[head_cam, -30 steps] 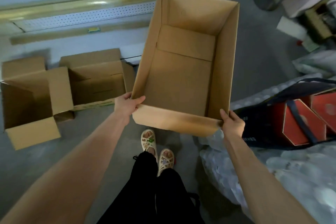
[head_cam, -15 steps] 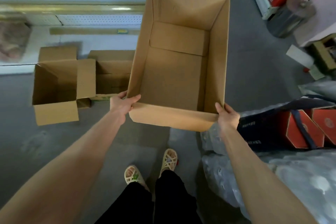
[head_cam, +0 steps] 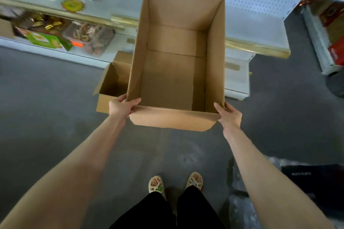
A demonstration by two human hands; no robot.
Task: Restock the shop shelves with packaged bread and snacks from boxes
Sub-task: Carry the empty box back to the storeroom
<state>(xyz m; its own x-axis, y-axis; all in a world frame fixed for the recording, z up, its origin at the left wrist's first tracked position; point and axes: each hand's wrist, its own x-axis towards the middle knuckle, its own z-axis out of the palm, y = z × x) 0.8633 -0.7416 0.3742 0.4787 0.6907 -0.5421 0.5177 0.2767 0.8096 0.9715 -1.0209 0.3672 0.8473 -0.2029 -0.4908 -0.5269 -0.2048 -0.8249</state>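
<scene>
held box (head_cam: 176, 80): cardboard, open at the top, nothing inside; lifted clear of the floor (head_cam: 46, 117), just in front of the shelves, partly covering a second box.
left hand (head_cam: 122, 107): clamped on the near left corner of the held box, thumb over the rim.
right hand (head_cam: 230, 115): clamped on the near right corner, thumb inside the wall.
second box (head_cam: 111, 87): on the floor against the shelf base, flaps open, no goods visible in the part shown.
lower shelf (head_cam: 55, 50): left stretch carrying packaged snacks (head_cam: 87, 37) and a green pack (head_cam: 44, 40); more blurred packs on the level above.
right shelf stretch (head_cam: 247, 29): white board and pegboard back in plain sight; probably room for more stock.
done, by the look of it: two boxes unpacked, left stretch stocked.
left, by the look of it: putting the held box aside, fetching a full one, filling the right stretch.
further stock: no full box of bread in view; red cartons (head_cam: 335, 52) at far right, wrapped bundles (head_cam: 242, 210) at lower right, contents too blurred to tell.
</scene>
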